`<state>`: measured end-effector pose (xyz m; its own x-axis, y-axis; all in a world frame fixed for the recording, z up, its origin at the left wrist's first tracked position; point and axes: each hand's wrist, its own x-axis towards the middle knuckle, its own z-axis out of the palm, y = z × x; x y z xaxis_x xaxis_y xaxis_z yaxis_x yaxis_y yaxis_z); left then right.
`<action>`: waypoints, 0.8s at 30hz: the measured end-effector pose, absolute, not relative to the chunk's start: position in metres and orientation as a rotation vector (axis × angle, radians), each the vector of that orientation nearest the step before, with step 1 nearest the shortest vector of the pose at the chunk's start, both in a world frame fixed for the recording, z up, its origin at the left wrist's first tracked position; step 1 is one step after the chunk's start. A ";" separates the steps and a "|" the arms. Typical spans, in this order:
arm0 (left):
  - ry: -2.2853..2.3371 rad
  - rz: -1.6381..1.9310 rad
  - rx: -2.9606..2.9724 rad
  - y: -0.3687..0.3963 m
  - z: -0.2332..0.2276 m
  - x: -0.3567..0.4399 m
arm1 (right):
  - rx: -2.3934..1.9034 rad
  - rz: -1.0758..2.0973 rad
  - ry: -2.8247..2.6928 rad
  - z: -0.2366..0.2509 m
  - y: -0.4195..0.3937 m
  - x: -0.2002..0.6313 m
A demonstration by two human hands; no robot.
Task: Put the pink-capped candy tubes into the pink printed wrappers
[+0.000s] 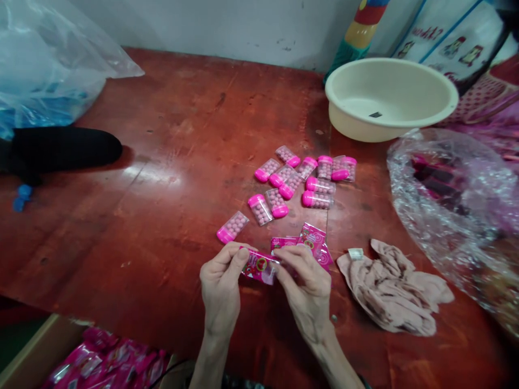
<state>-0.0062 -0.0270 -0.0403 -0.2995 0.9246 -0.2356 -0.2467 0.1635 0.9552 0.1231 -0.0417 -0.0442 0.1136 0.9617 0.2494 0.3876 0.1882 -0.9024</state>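
Both hands (263,281) hold pink packet (259,266) lengthwise left-right.

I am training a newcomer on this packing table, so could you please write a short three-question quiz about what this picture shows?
1. True or false: both hands hold the same pink sachet.
2. Which lies just right of the right hand? A) a beige cloth B) a blue cap C) a cardboard box
3. Fill in: the cream basin at the far right of the red table looks ____ except for one small dark piece.

Key:
1. True: the left hand pinches its left end, the right hand its right end.
2. A, the beige cloth.
3. Empty; the pink-capped capsules lie loose on the table in front of it.
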 end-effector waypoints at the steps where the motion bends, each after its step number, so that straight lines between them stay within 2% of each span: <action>1: 1.362 1.363 0.750 -0.028 -0.041 -0.006 | -1.358 0.678 -1.484 -0.045 -0.042 0.124; 6: 1.381 1.375 0.623 -0.029 -0.043 -0.004 | -1.325 0.391 -1.628 -0.050 -0.045 0.122; 11: 1.455 1.420 0.523 -0.025 -0.043 -0.009 | -1.446 0.349 -1.569 -0.059 -0.047 0.123; 13: 1.530 1.539 0.479 -0.022 -0.040 -0.015 | -1.529 0.428 -1.392 -0.059 -0.046 0.127; 16: 1.550 1.677 0.440 -0.019 -0.036 -0.019 | -1.493 0.707 -1.237 -0.052 -0.044 0.126; 20: 1.455 1.571 0.449 -0.019 -0.033 -0.011 | -1.325 0.955 -1.358 -0.043 -0.042 0.114; 24: 1.356 1.463 0.386 -0.021 -0.036 -0.002 | -1.299 0.968 -1.400 -0.043 -0.042 0.106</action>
